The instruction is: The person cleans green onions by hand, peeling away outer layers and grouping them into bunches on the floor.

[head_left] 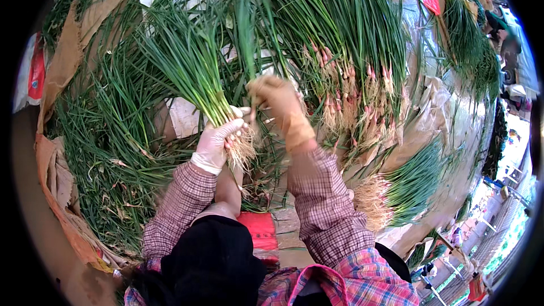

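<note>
Spring-onion bunch [208, 88] clasped in left hand [216, 140], right hand [277, 101] just beside, blurred, grip unclear

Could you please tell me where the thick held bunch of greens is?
In the head view, the bunch of greens is left of centre, in the left hand, beside the right hand.

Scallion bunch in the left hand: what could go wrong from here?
1. Slip: the left hand grips the scallion bunch only near its roots, so the long, fanned leaves could splay and outer stalks might work loose.
2. Mixing: loose greens lie heaped close to the bunch; stray ones could get caught up in it.
3. Snag: the right hand is motion-blurred right beside the bunch; a quick pass might catch or tear leaves.
</note>
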### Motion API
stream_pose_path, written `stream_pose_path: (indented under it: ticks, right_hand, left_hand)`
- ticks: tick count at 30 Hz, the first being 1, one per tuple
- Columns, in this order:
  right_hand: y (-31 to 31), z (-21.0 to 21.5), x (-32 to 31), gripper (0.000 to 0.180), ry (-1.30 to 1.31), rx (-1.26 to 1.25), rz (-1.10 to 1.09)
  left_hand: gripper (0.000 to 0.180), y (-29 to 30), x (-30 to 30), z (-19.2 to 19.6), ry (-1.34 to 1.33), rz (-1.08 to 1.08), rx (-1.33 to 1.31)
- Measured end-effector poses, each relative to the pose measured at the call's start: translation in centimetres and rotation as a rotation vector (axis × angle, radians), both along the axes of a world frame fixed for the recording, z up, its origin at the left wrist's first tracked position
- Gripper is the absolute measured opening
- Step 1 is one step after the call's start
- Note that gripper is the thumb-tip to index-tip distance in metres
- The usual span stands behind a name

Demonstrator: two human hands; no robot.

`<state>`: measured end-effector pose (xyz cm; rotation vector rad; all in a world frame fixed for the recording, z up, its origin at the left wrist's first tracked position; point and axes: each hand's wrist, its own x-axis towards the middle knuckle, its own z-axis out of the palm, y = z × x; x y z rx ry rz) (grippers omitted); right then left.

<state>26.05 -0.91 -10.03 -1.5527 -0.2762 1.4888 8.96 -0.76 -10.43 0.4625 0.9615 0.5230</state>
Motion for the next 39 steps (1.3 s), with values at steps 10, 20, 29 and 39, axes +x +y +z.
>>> stream_pose_path:
  ticks: [10,20,29,39]
  right_hand:
    - [-2.2,-3.6,-3.2,0.011,0.507,-0.023,-0.544]
    - [-4.2,-3.6,2.7,0.022,-0.88,-0.192,0.24]
    - [-1.5,-1.8,-0.1,0.005,0.115,-0.03,0.021]
    - [-5.3,-3.1,-2.6,0.019,-0.799,0.228,0.327]
  left_hand:
    - [0.015,-0.6,-0.8,1.1,-0.569,0.057,-0.13]
    - [0.018,-1.3,0.9,-1.8,-0.071,-0.119,-0.146]
    - [0.018,-2.8,2.4,-0.5,0.028,-0.097,-0.143]
    - [0.023,-1.7,-0.1,-0.3,0.02,-0.174,-0.218]
